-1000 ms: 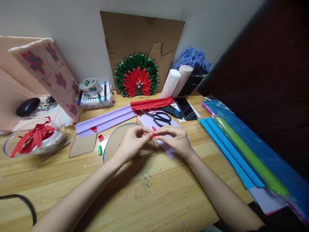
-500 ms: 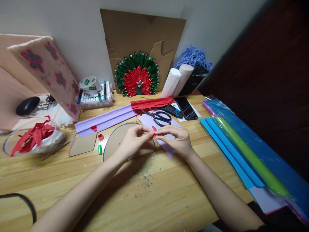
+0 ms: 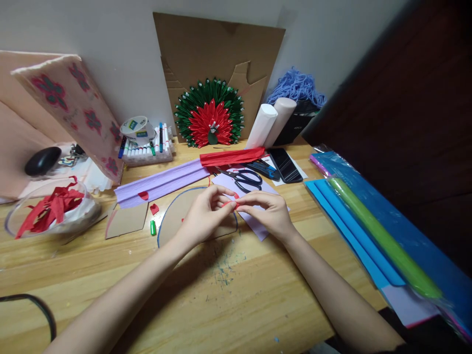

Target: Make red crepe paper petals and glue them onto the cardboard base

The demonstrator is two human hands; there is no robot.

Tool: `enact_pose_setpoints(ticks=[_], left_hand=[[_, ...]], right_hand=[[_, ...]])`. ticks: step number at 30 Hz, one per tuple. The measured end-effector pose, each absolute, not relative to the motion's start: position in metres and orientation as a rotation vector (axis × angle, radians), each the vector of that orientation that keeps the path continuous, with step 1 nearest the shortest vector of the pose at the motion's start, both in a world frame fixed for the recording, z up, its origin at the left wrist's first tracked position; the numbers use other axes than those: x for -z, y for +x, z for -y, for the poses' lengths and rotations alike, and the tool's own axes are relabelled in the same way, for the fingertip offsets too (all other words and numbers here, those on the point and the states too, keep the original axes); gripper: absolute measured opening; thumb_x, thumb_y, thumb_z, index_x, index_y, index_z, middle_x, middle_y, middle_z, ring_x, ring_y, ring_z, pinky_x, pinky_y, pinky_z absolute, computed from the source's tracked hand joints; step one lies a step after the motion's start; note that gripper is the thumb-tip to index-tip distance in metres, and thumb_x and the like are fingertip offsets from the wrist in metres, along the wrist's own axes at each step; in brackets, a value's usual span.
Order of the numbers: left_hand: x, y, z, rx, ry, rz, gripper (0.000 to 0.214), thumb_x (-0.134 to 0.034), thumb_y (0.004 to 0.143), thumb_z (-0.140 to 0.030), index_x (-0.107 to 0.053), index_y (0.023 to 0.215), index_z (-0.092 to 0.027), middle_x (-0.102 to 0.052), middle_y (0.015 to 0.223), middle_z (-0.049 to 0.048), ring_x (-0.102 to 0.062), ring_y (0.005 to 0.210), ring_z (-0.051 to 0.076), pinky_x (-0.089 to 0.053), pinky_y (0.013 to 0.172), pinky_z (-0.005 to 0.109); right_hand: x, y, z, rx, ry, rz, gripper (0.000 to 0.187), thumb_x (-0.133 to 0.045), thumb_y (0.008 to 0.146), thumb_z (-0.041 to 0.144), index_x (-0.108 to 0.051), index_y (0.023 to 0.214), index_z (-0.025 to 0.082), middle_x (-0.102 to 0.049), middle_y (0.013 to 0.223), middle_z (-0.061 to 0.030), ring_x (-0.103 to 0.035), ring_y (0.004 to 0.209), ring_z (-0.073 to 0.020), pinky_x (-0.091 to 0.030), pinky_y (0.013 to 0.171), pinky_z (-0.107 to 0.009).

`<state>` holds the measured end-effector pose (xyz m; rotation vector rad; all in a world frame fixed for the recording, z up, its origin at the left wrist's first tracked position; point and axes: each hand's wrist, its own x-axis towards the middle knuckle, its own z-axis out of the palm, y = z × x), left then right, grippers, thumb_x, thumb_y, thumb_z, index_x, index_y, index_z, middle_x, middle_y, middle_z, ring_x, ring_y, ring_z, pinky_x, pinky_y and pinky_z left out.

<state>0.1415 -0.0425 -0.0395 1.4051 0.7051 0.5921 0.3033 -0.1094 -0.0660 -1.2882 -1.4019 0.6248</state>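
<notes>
At left, crumpled red strips [image 3: 55, 206] sit in a clear rounded bowl [image 3: 12, 221], then a pleated lilac strip [image 3: 165, 181] lies behind a round-edged, blue-rimmed cardboard piece [image 3: 173, 216] on the tabletop [image 3: 206, 305]. Over the cardboard, the fingers of the left hand [image 3: 206, 211] and right hand [image 3: 271, 211] pinch a small, bright red, papery piece [image 3: 236, 206], its outline partly hidden. Farther right lies a shiny, wrapped green roll [image 3: 383, 236].

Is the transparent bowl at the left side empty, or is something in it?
Not empty: the transparent bowl holds red strips and something white; one strip reaches its rim.
</notes>
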Motion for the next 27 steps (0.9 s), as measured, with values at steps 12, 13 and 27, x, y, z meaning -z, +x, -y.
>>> enact_pose_setpoints(ticks=[12, 13, 27], left_hand=[[0.0377, 0.1422, 0.0435, -0.67, 1.48, -0.732, 0.014, -0.064, 0.077, -0.022, -0.059, 0.087, -0.013, -0.065, 0.088, 0.0066, -0.062, 0.076, 0.014, -0.05, 0.071, 0.026], [0.0375, 0.1422, 0.0434, -0.675, 1.482, -0.735, 0.014, -0.064, 0.077, -0.021, -0.059, 0.086, -0.013, -0.066, 0.088, 0.0065, -0.063, 0.076, 0.014, -0.05, 0.071, 0.026], [0.0369, 0.1394, 0.0376, -0.675, 1.551, -0.764, 0.014, -0.068, 0.073, -0.019, -0.067, 0.085, -0.011, -0.07, 0.087, 0.0088, -0.065, 0.08, 0.016, -0.051, 0.077, 0.029]], right_hand=[[0.0719, 0.2993, 0.1099, -0.632, -1.254, 1.318, 0.009, -0.073, 0.072, 0.018, -0.075, 0.079, 0.024, -0.072, 0.076, -0.0012, -0.065, 0.073, -0.0157, -0.053, 0.068, -0.028], [0.0715, 0.2987, 0.1099, -0.606, -1.254, 1.334, 0.008, -0.072, 0.073, 0.018, -0.074, 0.079, 0.023, -0.071, 0.076, -0.0015, -0.065, 0.073, -0.0159, -0.052, 0.067, -0.028], [0.0665, 0.2955, 0.1113, -0.419, -1.305, 1.431, 0.004, -0.066, 0.077, 0.016, -0.069, 0.078, 0.019, -0.068, 0.077, -0.0033, -0.064, 0.073, -0.0163, -0.051, 0.069, -0.031]])
